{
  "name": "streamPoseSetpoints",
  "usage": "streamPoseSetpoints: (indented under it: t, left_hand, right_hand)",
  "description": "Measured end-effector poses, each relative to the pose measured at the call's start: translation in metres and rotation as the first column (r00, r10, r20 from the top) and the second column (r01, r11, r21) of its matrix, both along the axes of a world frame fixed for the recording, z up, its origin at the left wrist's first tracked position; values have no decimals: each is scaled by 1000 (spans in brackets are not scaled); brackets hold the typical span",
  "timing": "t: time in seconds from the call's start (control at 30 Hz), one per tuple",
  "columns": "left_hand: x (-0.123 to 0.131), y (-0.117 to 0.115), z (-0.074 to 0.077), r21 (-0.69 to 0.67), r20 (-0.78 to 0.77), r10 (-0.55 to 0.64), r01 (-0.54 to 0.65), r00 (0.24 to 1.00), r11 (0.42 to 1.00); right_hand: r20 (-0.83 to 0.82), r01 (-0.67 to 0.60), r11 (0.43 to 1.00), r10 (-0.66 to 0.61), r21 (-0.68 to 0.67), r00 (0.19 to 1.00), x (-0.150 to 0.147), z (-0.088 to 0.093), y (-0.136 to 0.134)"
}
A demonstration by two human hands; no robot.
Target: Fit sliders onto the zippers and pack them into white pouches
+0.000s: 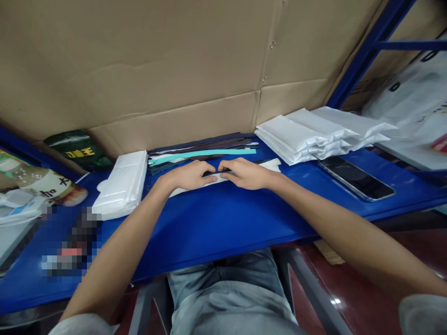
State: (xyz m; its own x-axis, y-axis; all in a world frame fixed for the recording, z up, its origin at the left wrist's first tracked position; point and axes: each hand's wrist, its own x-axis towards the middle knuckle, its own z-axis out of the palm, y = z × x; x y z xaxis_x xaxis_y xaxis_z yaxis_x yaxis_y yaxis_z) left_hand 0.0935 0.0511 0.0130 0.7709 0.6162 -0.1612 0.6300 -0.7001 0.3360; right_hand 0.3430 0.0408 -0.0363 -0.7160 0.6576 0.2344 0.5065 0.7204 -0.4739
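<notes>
A long, flat off-white strip (273,164), probably cloth tape, lies crosswise near the back of the blue table, its ends showing beyond both hands. My left hand (191,175) is closed on the strip near its middle, with thumb and fingers pinching it. Close beside it, my right hand (247,174) pinches the same strip, the two thumbs almost meeting. A dark edge shows between the fingers and thumbs; what it belongs to is unclear. Just behind the hands lies a pile of similar strips, including a teal one (209,153) and black, brown and white ones.
White padded packets (296,135) are stacked at the back right, near a phone (356,177). On the left are a white packet stack (124,181), a bottle (52,186) and a dark green bag (78,149). A cardboard wall (157,60) stands behind the table (216,223).
</notes>
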Motion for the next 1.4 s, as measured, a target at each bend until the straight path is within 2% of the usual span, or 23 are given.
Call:
streamPoseSetpoints:
  t: [0.2, 0.33, 0.43, 0.53, 0.6, 0.67, 0.73, 0.8, 0.9, 1.0, 1.1, 1.17, 1.27, 1.33, 1.4]
  left_hand:
    - [-7, -4, 13, -299, 71, 32, -9, 997, 954]
    - [-18, -9, 25, -360, 178, 19, 47, 984, 932]
    - [-29, -12, 31, -348, 333, 86, 38, 939, 937]
    - [-32, -17, 33, -352, 571, 179, 41, 801, 935]
    - [-28, -24, 35, -378, 717, 243, 72, 654, 923]
    - [-18, -33, 37, -418, 809, 311, 116, 498, 901]
    - [-6, -41, 38, -463, 845, 381, 157, 376, 872]
    - [5, -46, 36, -503, 849, 445, 179, 285, 846]
    - [17, -46, 26, -504, 862, 482, 164, 156, 848]
    - [23, -41, 10, -481, 876, 480, 93, 35, 872]
    - [23, -35, -2, -452, 891, 453, 28, -34, 892]
    - [21, -32, -8, -434, 901, 433, -7, -19, 901]
    - [15, -27, -14, -432, 899, 436, -88, 33, 898]
    - [13, -23, -17, -432, 898, 439, -157, 13, 888]
    - [12, -19, -20, -430, 901, 433, -205, -34, 879]
  right_hand:
    - [-138, -76, 988, 57, -132, 989, 4, 12, -5]
    - [-228, -140, 980, 105, -140, 968, 5, 18, -10]
    - [-211, -90, 994, 76, -56, 975, 4, 19, -11]
    - [-254, -43, 999, 47, 21, 966, 1, 18, -12]
    - [-293, -50, 999, 53, 18, 955, -4, 16, -13]
    - [-366, -71, 996, 49, -48, 929, -13, 14, -16]
    - [-490, -119, 983, 37, -138, 871, -25, 13, -20]
    - [-620, -180, 962, 14, -206, 785, -38, 11, -22]
    - [-690, -210, 929, -64, -306, 721, -53, 6, -21]
    - [-675, -199, 874, -180, -444, 715, -66, -2, -19]
    - [-700, -259, 777, -301, -574, 648, -80, -6, -22]
    - [-702, -336, 683, -365, -648, 611, -88, -5, -27]
    - [-668, -431, 526, -442, -733, 598, -95, 1, -34]
    - [-661, -491, 445, -462, -749, 591, -94, 6, -35]
    - [-671, -541, 397, -452, -741, 588, -90, 11, -33]
